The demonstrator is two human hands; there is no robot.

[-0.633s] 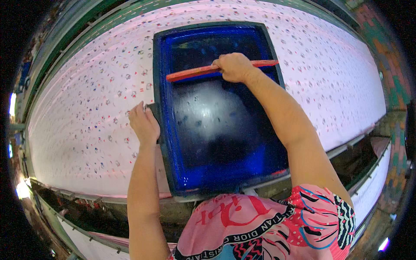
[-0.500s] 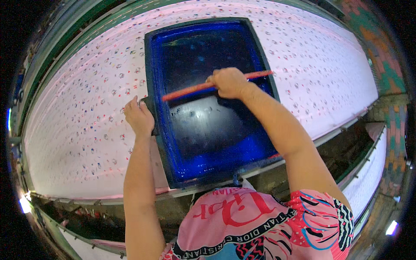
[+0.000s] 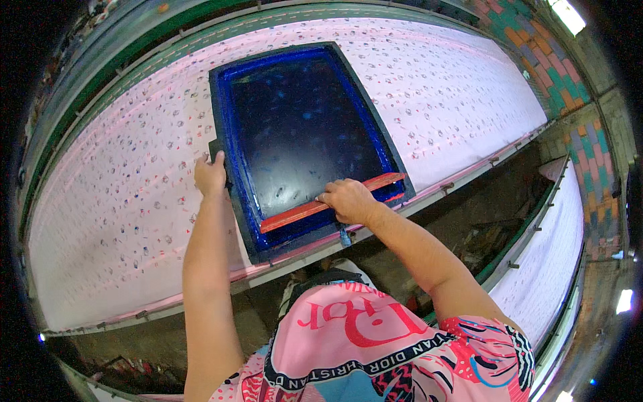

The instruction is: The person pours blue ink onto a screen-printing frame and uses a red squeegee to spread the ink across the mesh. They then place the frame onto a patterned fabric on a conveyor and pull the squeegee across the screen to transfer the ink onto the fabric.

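**Fingers (image 3: 219, 158) of the left hand (image 3: 210, 175) bent at the frame's side; right hand (image 3: 349, 201) clenched on a red bar (image 3: 295, 217)**

At far left, white cloth (image 3: 120, 174) covered in small scattered motifs spreads over a long table. The left hand comes next, just outside the dark frame (image 3: 218, 110), touching a dark tab (image 3: 215, 147) on its left side. A thumb points up and the other fingers bend; whether they close fully round the tab cannot be told, since part of the grip is hidden.

Inside the frame, a blue band borders a glossy dark screen (image 3: 288, 134). The frame's long axis runs away from the person, its far end leaning left. The red bar lies crosswise near the frame's near end, its left end closer to the person than its right, roughly in line with the near edge. Nearly all of the dark screen lies on the far side of the bar; only a narrow blue strip shows between the bar and the near rim.

The right hand grasps the bar from above, around its middle, with a length of red sticking out on each side. It is plainly the nearer hand: the bar's left end lies to the right of the left hand and closer to the person, well apart from it.

Farther right, the patterned cloth continues past the frame to the table's edge rail (image 3: 469, 175); beyond are a second white surface (image 3: 536, 251) and multicoloured floor bricks (image 3: 546, 63).
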